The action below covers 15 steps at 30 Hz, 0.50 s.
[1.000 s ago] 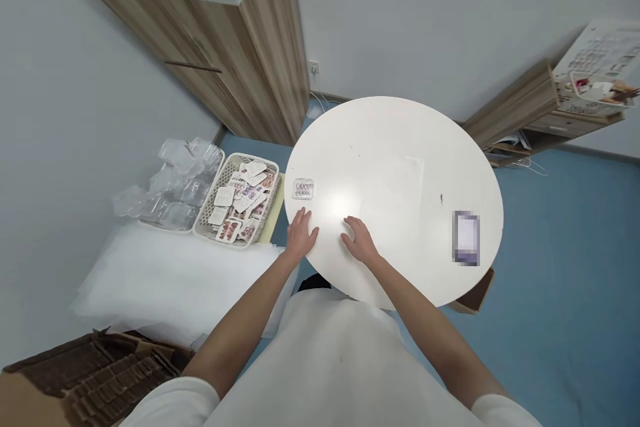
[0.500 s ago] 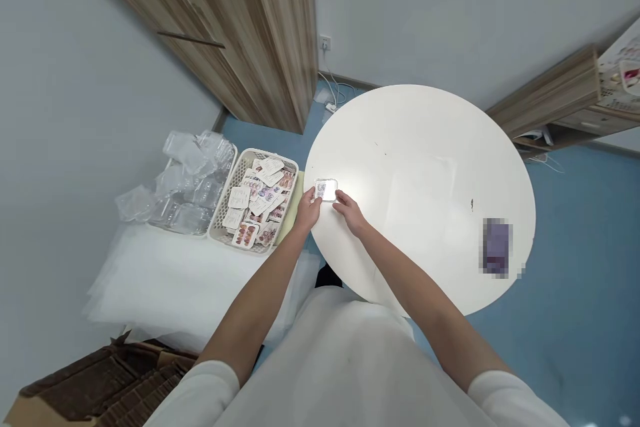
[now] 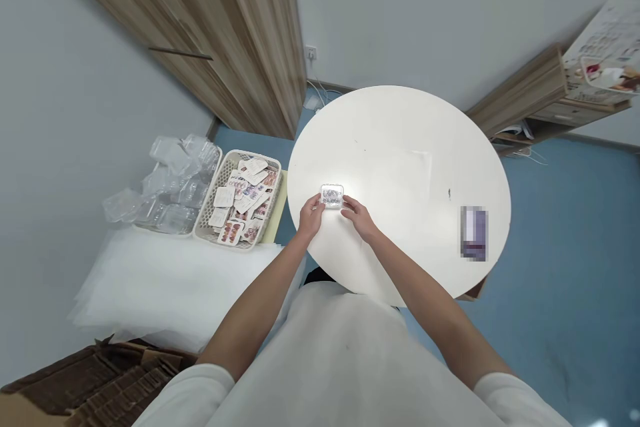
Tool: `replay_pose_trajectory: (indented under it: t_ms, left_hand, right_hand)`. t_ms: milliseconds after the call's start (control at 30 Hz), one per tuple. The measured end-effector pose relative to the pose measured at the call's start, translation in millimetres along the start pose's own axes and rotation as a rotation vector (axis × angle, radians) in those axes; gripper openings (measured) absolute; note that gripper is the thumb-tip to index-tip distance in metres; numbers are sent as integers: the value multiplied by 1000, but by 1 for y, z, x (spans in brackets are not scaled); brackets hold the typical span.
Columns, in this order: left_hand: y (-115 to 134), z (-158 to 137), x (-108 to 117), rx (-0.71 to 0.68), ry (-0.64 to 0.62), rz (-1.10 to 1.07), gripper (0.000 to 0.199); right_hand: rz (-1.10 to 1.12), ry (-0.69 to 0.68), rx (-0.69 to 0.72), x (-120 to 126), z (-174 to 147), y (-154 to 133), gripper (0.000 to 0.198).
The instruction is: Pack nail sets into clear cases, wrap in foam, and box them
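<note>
A small clear plastic case [image 3: 332, 195] with press-on nails showing through it is held over the left part of the round white table [image 3: 400, 120]. My left hand [image 3: 311, 217] grips its left edge, thumb toward the near corner. At the opposite edge, my right hand [image 3: 361, 219] has its thumb and fingertips against the case, steadying it. Left of the table, a white basket [image 3: 199, 230] holds several nail cards [image 3: 231, 232], some face up with coloured nails and some showing a white printed side.
Clear plastic cases [image 3: 175, 187] are heaped in another basket at the far left. Stacked white foam sheets [image 3: 175, 280] lie in front of it. A pixelated purple item [image 3: 474, 233] rests on the table's right side. A wooden cabinet [image 3: 260, 47] stands behind; a cardboard box [image 3: 75, 387] is lower left.
The case has turned toward me and moved slightly right relative to my body, with its contents now more visible. My right hand has come against its right edge. The whole view has shifted.
</note>
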<state>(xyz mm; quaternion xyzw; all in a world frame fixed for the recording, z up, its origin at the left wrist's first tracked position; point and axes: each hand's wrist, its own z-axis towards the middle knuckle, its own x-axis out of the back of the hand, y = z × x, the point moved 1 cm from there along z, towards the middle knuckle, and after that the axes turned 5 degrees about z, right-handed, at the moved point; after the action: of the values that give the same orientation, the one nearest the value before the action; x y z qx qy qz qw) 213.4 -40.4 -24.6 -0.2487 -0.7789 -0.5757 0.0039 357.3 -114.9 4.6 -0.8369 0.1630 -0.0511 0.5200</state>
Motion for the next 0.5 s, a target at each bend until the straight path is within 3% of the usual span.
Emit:
replay_pose_trajectory:
  t_ms: [300, 500]
  left_hand:
    - [10, -79, -92, -50, -213, 60, 42]
    - [5, -114, -135, -39, -291, 44, 41]
  right_hand:
    - [-88, 33, 61, 105, -94, 33, 50]
    - [-60, 30, 58, 150, -130, 60, 49]
